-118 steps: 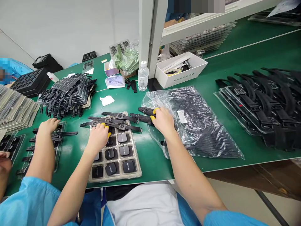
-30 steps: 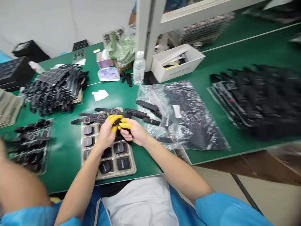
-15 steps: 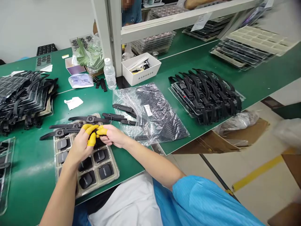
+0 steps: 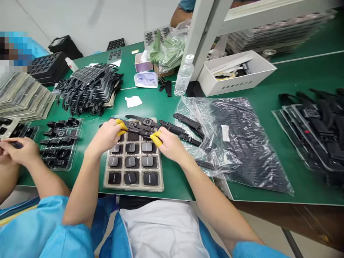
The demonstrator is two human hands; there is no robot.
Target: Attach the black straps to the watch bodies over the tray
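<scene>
A black smartwatch (image 4: pixel 138 133) is stretched between my two hands, back side up, above the top row of a clear blister tray (image 4: pixel 160 179). My left hand (image 4: pixel 107 135), with yellow finger cots, pinches its strap at the left end. My right hand (image 4: pixel 170 142), also in yellow finger cots, is closed on the strap at the right end. Behind it lie more strapped watches (image 4: pixel 147 122) across the tray's far edge. Square black watch bodies (image 4: pixel 130 162) sit in the tray's pockets. Loose black straps (image 4: pixel 172 128) lie to the right, beside a clear bag of straps (image 4: pixel 242 143).
At left, a co-worker's hands (image 4: pixel 23 150) handle a small dark piece near a tray of watches (image 4: pixel 57 143). Stacked watch trays (image 4: pixel 88 87), a water bottle (image 4: pixel 184 76) and a white box (image 4: pixel 236 73) stand farther back. More stacked watches (image 4: pixel 317 125) lie at right.
My hands were close together over the tray; now they are apart with the watch stretched out between them. The view has swung left, bringing the co-worker into sight.
</scene>
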